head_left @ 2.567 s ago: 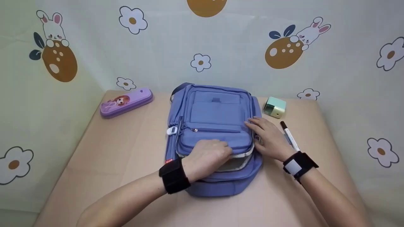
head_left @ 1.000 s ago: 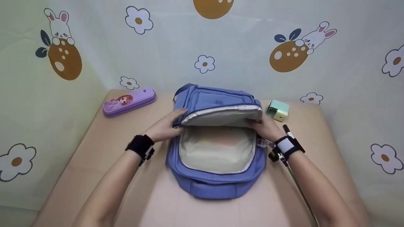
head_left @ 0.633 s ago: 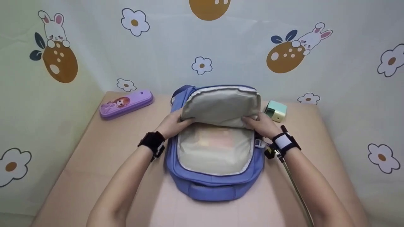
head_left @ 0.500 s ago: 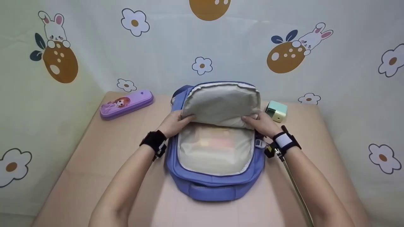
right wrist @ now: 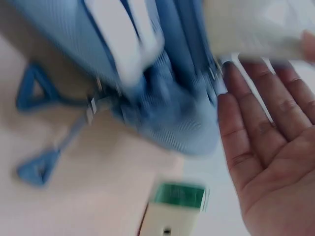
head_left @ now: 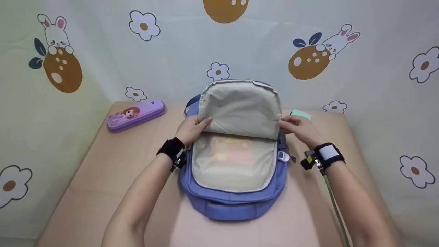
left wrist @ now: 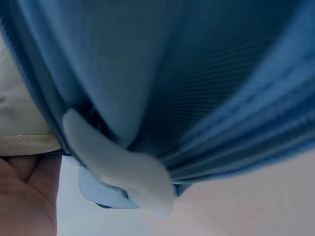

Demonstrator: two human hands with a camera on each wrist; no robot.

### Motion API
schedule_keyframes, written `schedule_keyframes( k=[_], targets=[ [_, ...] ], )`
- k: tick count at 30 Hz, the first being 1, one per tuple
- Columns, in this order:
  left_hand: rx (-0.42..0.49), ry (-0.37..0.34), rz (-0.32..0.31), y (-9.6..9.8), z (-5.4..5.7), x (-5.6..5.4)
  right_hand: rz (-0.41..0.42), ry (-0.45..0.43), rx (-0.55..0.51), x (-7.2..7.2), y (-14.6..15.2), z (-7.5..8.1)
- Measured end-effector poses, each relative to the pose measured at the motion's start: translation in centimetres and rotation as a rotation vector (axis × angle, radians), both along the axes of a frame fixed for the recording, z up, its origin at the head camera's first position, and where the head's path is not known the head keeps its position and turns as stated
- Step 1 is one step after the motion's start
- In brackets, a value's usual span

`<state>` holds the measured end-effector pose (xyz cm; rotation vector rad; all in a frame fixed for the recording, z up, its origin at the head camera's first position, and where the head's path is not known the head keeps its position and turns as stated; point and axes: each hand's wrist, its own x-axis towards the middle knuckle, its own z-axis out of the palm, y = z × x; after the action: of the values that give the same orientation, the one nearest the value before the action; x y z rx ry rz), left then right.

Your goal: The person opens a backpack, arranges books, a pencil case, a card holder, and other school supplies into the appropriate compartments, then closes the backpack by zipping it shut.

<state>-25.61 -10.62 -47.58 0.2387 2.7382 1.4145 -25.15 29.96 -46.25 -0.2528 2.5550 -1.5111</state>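
A blue backpack [head_left: 233, 209] lies on the table with its front flap [head_left: 240, 106] folded up, its grey lining facing out. Inside the pale compartment, a blurred pink and yellow patch [head_left: 236, 152] shows. My left hand [head_left: 190, 129] grips the flap's left edge, thumb on the lining and fingers behind. At the flap's right edge, my right hand [head_left: 301, 128] pinches with its fingertips; the right wrist view shows long fingers [right wrist: 266, 108] behind the cloth and the thumb tip over it. A white buckle [left wrist: 118, 162] hangs at the bag's side in the left wrist view.
A purple pencil case [head_left: 137, 115] with a printed doll lies at the back left of the table [head_left: 113, 171]. Behind my right hand stands a mint pencil sharpener [head_left: 301, 114], partly hidden. Blue zipper pulls [right wrist: 37, 167] dangle beside the bag. A patterned curtain [head_left: 178, 51] encloses the table.
The bag's front flap has gone from lying nearly down to raised and folded back, exposing the compartment. Lately my right hand has slid outward to the flap's edge, covering more of the sharpener.
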Motion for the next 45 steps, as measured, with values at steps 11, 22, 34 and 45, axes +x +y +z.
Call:
schedule_keyframes(
  k=[11,22,34,45],
  targets=[
    [0.018,-0.034,-0.006,-0.1,0.0,-0.4,-0.167,0.148,0.445,-2.1,6.2,-1.2],
    [0.012,-0.019,-0.012,-0.2,-0.1,-0.1,-0.109,0.075,0.565,-4.2,5.8,-3.4],
    [0.022,-0.036,-0.001,0.0,0.1,0.0,-0.151,0.173,0.606,-4.8,5.9,-4.5],
    [0.019,-0.044,-0.017,-0.1,0.1,-0.1,-0.223,0.299,0.527,-1.9,6.0,-3.3]
  ],
)
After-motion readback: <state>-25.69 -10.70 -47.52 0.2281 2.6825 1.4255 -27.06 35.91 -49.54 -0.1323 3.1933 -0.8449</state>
